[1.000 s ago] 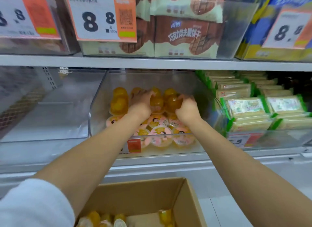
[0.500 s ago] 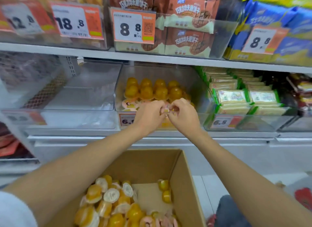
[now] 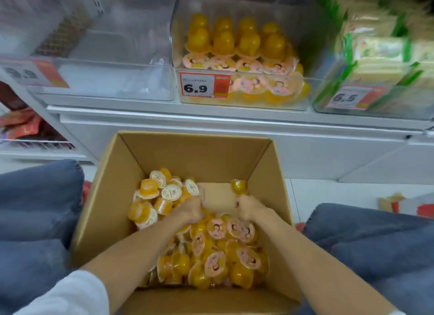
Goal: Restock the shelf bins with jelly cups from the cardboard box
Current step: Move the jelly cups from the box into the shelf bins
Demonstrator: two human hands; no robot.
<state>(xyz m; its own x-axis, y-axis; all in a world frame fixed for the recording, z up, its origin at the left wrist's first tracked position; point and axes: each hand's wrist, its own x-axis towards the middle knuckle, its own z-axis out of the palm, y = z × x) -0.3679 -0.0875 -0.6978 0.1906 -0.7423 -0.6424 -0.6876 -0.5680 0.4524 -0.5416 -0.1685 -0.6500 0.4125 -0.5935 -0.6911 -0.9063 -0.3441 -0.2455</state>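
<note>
The cardboard box (image 3: 178, 150) is matt brown board, and its inner walls look dull and slightly fibrous. The jelly cups (image 3: 242, 274) in it are glossy clear plastic with smooth printed film lids. The shelf bin (image 3: 244, 103) is clear, shiny hard plastic, as is the neighbouring bin (image 3: 105, 89). The shelf (image 3: 211, 120) edge looks smooth, white and painted. The price tag (image 3: 204, 88) is matt printed paper. The trousers (image 3: 40, 197) are blue denim cloth, and the sleeve (image 3: 70, 293) is soft white fabric.
</note>
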